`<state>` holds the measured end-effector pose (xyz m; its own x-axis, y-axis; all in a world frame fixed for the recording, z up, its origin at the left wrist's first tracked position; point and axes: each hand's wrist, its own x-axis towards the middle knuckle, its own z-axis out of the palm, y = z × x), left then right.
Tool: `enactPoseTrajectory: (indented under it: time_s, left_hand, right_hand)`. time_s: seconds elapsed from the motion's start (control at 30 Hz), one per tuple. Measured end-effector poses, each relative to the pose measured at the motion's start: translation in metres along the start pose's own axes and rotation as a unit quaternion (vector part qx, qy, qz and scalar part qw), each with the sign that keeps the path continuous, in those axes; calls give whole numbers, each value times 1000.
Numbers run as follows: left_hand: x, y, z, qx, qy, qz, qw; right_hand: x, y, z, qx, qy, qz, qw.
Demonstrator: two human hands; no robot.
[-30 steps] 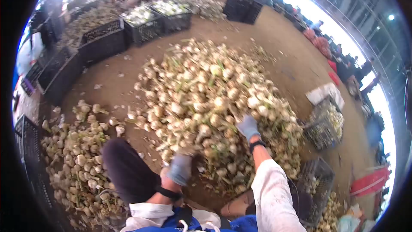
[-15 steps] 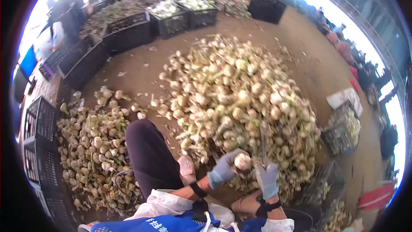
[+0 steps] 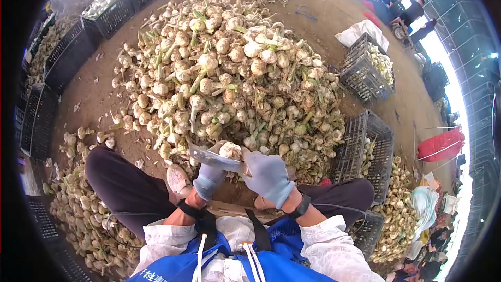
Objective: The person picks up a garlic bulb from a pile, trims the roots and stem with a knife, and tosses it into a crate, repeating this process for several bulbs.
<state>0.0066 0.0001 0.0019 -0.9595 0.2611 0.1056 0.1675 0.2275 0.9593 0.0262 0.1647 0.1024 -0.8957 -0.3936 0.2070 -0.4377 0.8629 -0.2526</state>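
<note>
1. Holding a garlic bulb [image 3: 230, 150] before the heap [image 3: 235, 73], our left grip [image 3: 210, 175] pinches it; our right grip [image 3: 267, 174] clasps a knife [image 3: 216, 160].
2. It seems light, firm, slippery-skinned; we should cup its sides.

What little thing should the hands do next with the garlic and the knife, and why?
I think the right hand should carefully bring the knife against the bulb for a small trim, probably. The left hand already holds the bulb, and the blade is right beside it. The blade also crosses close to the left fingers, so go slowly.
</note>
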Motion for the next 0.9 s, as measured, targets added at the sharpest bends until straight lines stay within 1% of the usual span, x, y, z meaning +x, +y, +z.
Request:
enactPoseTrajectory:
  time_s: [0.1,0.13,0.2,0.33,0.4,0.43,0.47,0.5,0.53,0.57,0.6,0.63,0.7,0.73,0.77,0.8,0.83,0.9]
  left_hand:
    - [2,-1,-2,-93,-46,-85,991]
    - [0,-8,-1,-94,-47,-87,991]
    - [-2,-18,2,-162,-68,-83,981]
    - [-9,-16,7,-158,-52,-86,982]
    - [-8,-17,7,-170,-27,-38,984]
    - [-11,-16,4,-170,-26,-40,984]
    - [-7,9,-3,-74,-22,20,997]
    - [-3,30,-4,20,-21,81,996]
    - [0,41,2,-325,54,-169,929]
    - [-7,50,-8,-258,15,-57,964]
    - [-5,65,-24,-100,23,54,993]
    - [-1,75,-34,57,37,164,984]
    - [5,30,-25,-44,62,55,996]
    - [9,22,-23,9,42,45,998]
    - [11,19,-16,9,27,54,998]
    - [14,26,-14,54,26,75,995]
    - [17,34,-12,99,22,97,990]
    - [15,37,-12,99,24,94,990]
  right_hand:
    - [4,0,1,-32,-21,-8,999]
    - [3,0,3,-31,-24,-8,999]
    - [3,4,8,-32,3,-32,999]
    - [0,15,19,-46,17,-40,998]
    - [-3,27,27,-42,1,-19,999]
    - [-4,29,31,-40,-1,-20,999]
    - [-4,32,33,-8,23,-32,999]
    - [-6,38,35,20,46,-41,998]
    - [-4,45,42,40,26,3,999]
    - [-5,73,43,-80,-145,160,973]
    - [-10,106,46,-79,-204,236,947]
    - [-13,126,46,-81,-264,301,913]
    - [-1,94,33,-54,-102,301,947]
    - [-2,80,28,70,-15,273,959]
    - [4,59,21,282,-61,340,895]
    - [4,32,16,430,-17,303,850]
    - [-3,29,27,480,-66,289,826]
    - [-7,13,35,498,26,316,807]
